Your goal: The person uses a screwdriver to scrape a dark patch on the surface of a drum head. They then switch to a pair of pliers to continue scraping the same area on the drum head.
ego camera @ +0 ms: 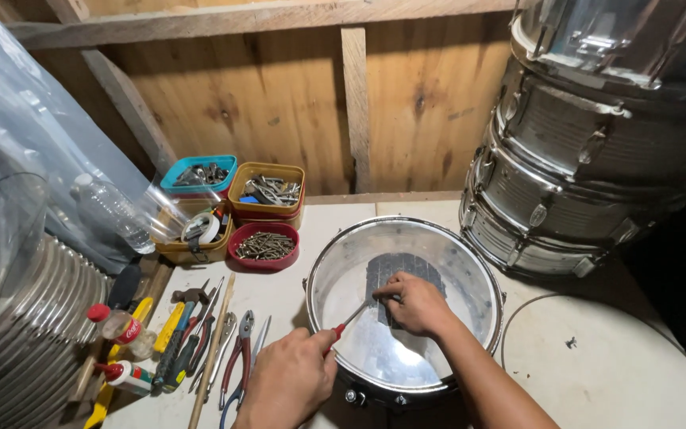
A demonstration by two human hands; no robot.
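A chrome snare drum [482,266] lies open on the white table, with a dark rectangular patch [395,274] stuck on its head inside. My left hand [289,380] grips a red-handled screwdriver [343,327] at the drum's near rim; its shaft points in toward the patch. Inside the shell, my right hand [416,303] presses on the patch, fingers closed near the screwdriver's tip. Whether the fingers pinch anything small is hidden.
Pliers, screwdrivers and a hammer [200,342] lie left of the drum. Tubs of screws and hardware [263,245] sit behind them. A stack of chrome drums [589,159] stands at the right, a metal hoop [518,318] beside it. Plastic sheeting [33,151] and glue bottles [125,373] crowd the left.
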